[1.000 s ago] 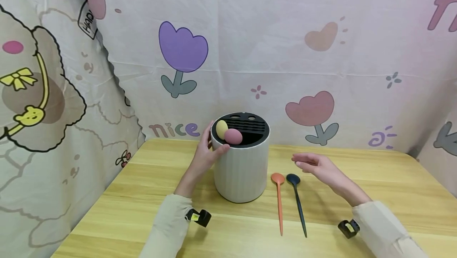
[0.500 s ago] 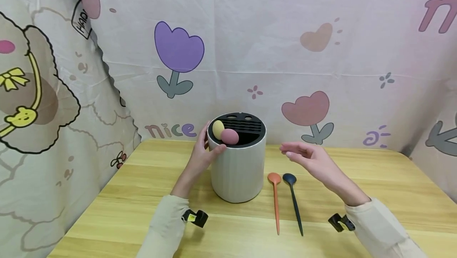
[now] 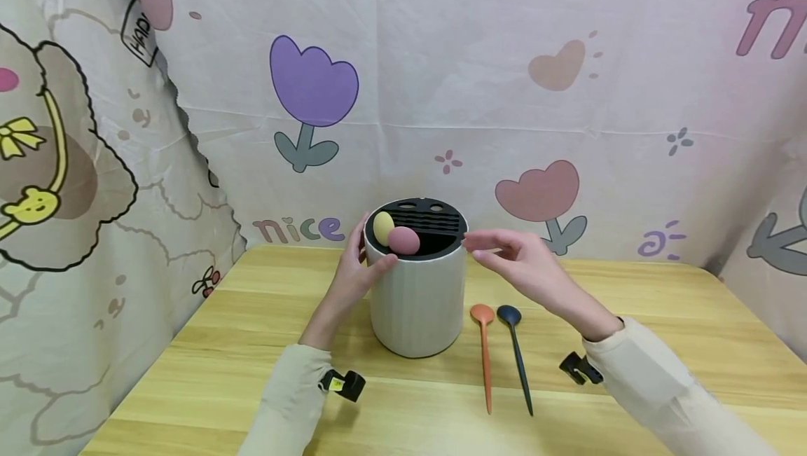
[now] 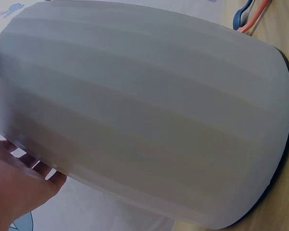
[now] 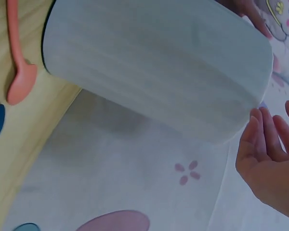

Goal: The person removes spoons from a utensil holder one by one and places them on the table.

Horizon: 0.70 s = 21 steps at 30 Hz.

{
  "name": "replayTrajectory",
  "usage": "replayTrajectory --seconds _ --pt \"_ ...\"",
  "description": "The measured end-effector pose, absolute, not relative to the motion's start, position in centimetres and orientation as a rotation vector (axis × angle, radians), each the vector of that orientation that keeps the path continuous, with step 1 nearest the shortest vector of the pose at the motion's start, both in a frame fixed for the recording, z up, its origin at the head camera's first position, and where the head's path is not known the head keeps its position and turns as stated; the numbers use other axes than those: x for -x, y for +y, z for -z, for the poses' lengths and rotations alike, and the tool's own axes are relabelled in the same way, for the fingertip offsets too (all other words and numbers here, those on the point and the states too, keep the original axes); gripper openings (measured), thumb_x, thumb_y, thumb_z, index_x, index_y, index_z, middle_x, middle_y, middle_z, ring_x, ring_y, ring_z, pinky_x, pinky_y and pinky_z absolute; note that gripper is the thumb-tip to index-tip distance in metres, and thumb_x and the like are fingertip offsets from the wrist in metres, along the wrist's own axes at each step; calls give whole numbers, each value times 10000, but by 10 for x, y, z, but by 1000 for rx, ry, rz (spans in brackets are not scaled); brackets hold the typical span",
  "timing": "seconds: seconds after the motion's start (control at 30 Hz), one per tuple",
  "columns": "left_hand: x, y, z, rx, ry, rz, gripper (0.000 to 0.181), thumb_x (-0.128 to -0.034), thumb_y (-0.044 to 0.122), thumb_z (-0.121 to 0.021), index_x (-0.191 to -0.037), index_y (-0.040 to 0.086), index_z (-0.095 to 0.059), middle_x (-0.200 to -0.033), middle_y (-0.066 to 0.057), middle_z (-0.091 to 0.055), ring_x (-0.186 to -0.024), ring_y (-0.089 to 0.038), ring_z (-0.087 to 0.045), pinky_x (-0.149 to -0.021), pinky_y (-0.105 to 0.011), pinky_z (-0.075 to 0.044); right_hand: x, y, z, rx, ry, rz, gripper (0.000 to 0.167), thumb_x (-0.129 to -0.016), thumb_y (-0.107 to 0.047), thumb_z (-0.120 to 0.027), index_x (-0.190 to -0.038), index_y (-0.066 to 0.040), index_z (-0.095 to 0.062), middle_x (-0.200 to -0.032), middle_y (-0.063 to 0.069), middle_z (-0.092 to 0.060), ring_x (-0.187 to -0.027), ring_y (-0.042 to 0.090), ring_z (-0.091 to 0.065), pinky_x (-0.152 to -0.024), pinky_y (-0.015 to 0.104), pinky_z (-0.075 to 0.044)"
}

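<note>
1. Here the white container (image 3: pixel 416 309) is stood upright on the wooden table (image 3: pixel 221 344), long axis vertical, flanked by both hands.
2. Its left side is gripped near the rim by the left hand (image 3: pixel 356 270), thumb in front.
3. Nothing is held by the right hand (image 3: pixel 520 260): fingers parted from thumb, tips right at the opposite rim; contact cannot be told.
4. The pink egg (image 3: pixel 403 240) and yellow egg (image 3: pixel 382 225) are perched on top, nearer the left hand.
5. Rightward, the orange spoon (image 3: pixel 485 354) and navy spoon (image 3: pixel 518 354) are laid; behind, patterned cloth (image 3: pixel 403 92) is hung.

The right grip (image 3: pixel 525 260) has moved leftward, up to the container (image 3: pixel 417 305).
</note>
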<state>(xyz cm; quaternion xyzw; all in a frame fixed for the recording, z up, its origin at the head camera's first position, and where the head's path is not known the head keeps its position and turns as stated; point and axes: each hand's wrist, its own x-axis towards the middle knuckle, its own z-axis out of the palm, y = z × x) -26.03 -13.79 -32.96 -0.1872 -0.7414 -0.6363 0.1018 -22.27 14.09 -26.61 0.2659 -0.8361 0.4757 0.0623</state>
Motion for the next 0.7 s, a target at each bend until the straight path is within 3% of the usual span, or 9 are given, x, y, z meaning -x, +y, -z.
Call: replayTrajectory --seconds 0.23,0.7 --pt "260 -139 329 551 -2188 1873 1202 -670 748 -693 -1550 124 -163 -1584 -87 -181 -1422 -323 -199 -1120 -575 -177 228 122 253 -835 -2477 -1377 281 -931 -144 -655 -1194 -46 -676 -1148 63 -684 -939 194 -662 -825 328 -527" --pt "261 -137 330 550 -2176 1883 1206 -669 753 -689 -1547 114 -164 -1579 -86 -199 -1419 -301 -207 -1127 -562 -169 236 96 234 -879 -2597 -1427 338 -903 -130 -680 -1217 -8 -657 -1107 64 -701 -1023 174 -657 -888 352 -516"
